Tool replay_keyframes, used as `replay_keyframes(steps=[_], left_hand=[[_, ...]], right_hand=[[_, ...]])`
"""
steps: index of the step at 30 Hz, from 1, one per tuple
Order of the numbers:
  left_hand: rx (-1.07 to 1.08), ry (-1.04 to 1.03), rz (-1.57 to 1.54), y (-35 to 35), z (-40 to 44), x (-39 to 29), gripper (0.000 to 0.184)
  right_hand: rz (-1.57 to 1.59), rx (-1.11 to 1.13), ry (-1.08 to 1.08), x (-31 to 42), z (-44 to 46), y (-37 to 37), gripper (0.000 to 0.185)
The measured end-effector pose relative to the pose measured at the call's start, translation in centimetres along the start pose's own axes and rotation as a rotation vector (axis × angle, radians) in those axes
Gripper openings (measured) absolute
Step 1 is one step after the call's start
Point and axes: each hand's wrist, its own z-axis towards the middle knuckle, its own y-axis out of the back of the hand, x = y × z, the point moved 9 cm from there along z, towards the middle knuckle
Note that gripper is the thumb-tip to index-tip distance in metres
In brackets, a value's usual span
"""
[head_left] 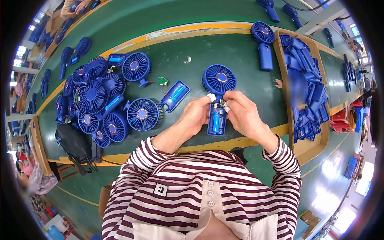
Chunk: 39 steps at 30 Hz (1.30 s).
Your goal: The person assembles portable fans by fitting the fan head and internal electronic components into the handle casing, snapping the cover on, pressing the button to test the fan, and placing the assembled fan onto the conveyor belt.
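A blue handheld fan (219,79) with its handle open lies in front of me, a light blue battery (217,122) and a small circuit board showing in the handle. My left hand (197,113) holds the handle from the left, a white covering on one fingertip. At the neck of the fan, the fingers of my right hand (243,111) are pinched by the small board; what they grip is too small to tell. Left of my hands lie an open handle shell (175,96) with a battery and a green circuit board (162,81) wired to another fan (136,67).
Many blue fans (94,95) are piled at the left, beside a black bag (73,142). A cardboard box (312,149) of blue casings stands at the right, near a fan with its cover (265,57). Beyond runs a green belt (176,14) carrying fans. Another person's hand (83,5) shows upper left.
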Motion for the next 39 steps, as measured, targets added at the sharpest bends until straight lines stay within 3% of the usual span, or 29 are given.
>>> replay_keyframes(steps=[18, 27, 32, 39], left_hand=[[-0.027, 0.01, 0.04, -0.1, -0.7, -0.6, 0.023], [-0.061, 0.014, 0.111, 0.9, -0.2, 0.0, 0.021], [0.039, 0.055, 0.01, 0.7, -0.2, 0.4, 0.022], [0.089, -0.029, 0.178, 0.6, -0.1, 0.3, 0.019]], right_hand=[[-0.107, 0.12, 0.067, 0.8, 0.6, -1.0, 0.023], [-0.274, 0.202, 0.126, 1.5, 0.7, -2.1, 0.015], [-0.282, 0.222, 0.148, 1.7, 0.5, -2.4, 0.017], [-0.312, 0.189, 0.204, 1.7, 0.4, -2.6, 0.015]])
